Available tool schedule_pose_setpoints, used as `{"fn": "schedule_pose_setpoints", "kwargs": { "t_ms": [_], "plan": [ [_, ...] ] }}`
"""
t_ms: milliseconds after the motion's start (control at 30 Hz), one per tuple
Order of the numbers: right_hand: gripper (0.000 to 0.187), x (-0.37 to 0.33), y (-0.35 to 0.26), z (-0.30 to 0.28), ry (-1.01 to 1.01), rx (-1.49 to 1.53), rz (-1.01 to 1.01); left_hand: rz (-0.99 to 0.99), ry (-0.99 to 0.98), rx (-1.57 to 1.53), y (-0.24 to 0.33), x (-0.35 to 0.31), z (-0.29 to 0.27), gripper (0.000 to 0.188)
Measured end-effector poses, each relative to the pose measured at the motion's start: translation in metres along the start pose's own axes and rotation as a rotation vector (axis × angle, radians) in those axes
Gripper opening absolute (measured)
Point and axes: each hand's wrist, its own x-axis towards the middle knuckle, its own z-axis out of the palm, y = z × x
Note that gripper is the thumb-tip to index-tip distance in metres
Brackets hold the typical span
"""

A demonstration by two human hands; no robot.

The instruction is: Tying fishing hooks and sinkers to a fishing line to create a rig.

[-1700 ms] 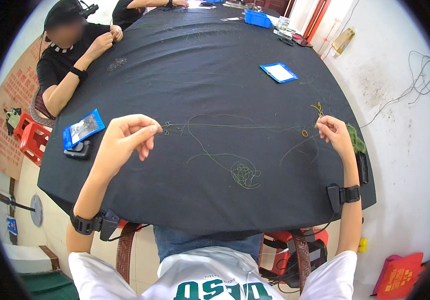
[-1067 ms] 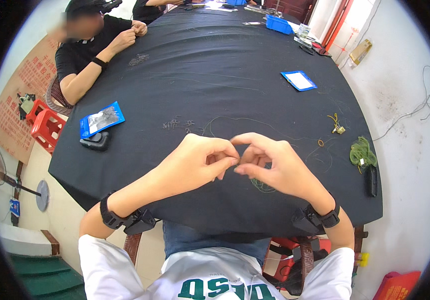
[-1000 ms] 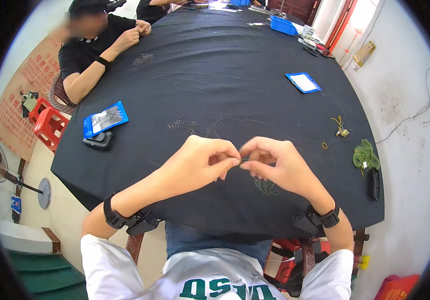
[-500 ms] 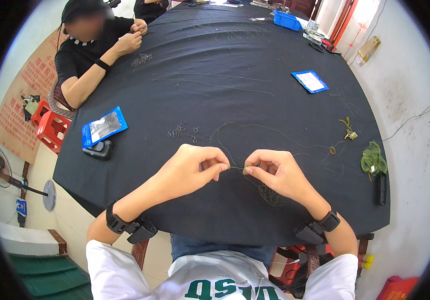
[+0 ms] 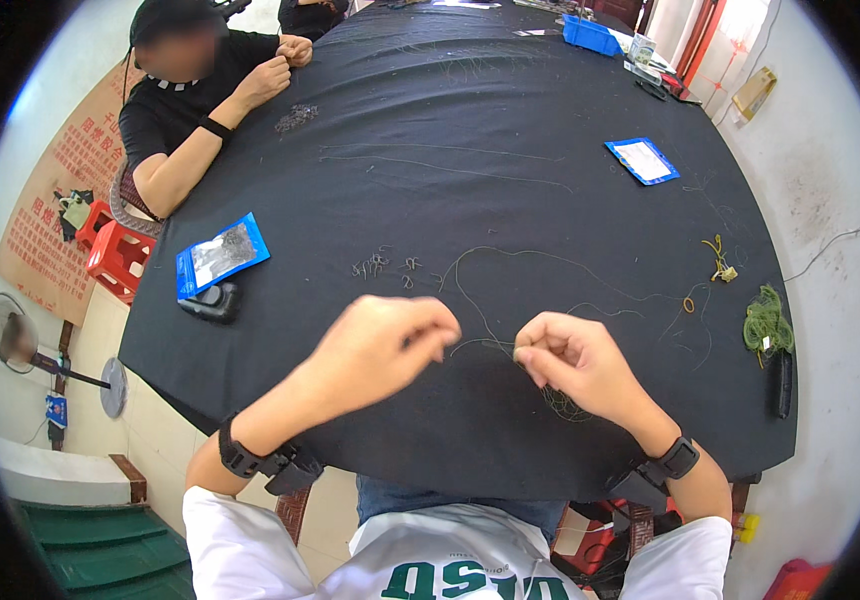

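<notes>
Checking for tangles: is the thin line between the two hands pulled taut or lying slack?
Slack. The thin line curves loosely between left hand and right hand, then loops across the black table.

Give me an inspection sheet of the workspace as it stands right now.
Surface: black table, covered in dark cloth.
Job's things: thin green line pinched between both hands; small hooks beyond them.
Clutter: blue packet, dark case, blue card, green line bundle, blue bin.
Hands: left hand and right hand, fingertips closed on the line.
Cables: white wire on the floor.
Surroundings: another person's arm, red stools, fan.
</notes>
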Motion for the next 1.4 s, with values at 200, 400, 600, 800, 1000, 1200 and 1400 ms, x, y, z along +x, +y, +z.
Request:
{"fn": "schedule_pose_setpoints", "kwargs": {
  "t_ms": [200,400,600,800,1000,1200,1400],
  "plan": [
    [0.009,0.002,0.006,-0.009,0.068,0.19,0.019,-0.07,0.251,0.369,-0.037,0.01,-0.029,0.011],
    [0.008,0.003,0.013,-0.008,0.054,0.201,0.023,-0.112,0.218,0.402,-0.045,0.016,-0.021,0.012],
    [0.007,0.003,0.01,-0.006,0.043,0.158,0.033,-0.026,0.163,0.219,-0.054,0.017,-0.011,0.01],
    [0.007,0.004,0.015,-0.008,0.048,0.129,0.017,-0.067,0.313,0.217,-0.057,0.021,-0.017,0.009],
    [0.007,0.005,0.016,-0.009,0.064,0.114,-0.011,0.026,0.184,0.258,-0.05,0.039,-0.01,0.011],
    [0.007,0.005,0.016,-0.01,0.097,0.106,0.001,0.189,0.085,0.398,-0.067,0.05,-0.008,0.009],
    [0.006,0.006,0.015,-0.009,0.195,0.143,-0.065,0.131,0.127,-0.001,-0.047,0.05,-0.003,0.01]
  ]
}}
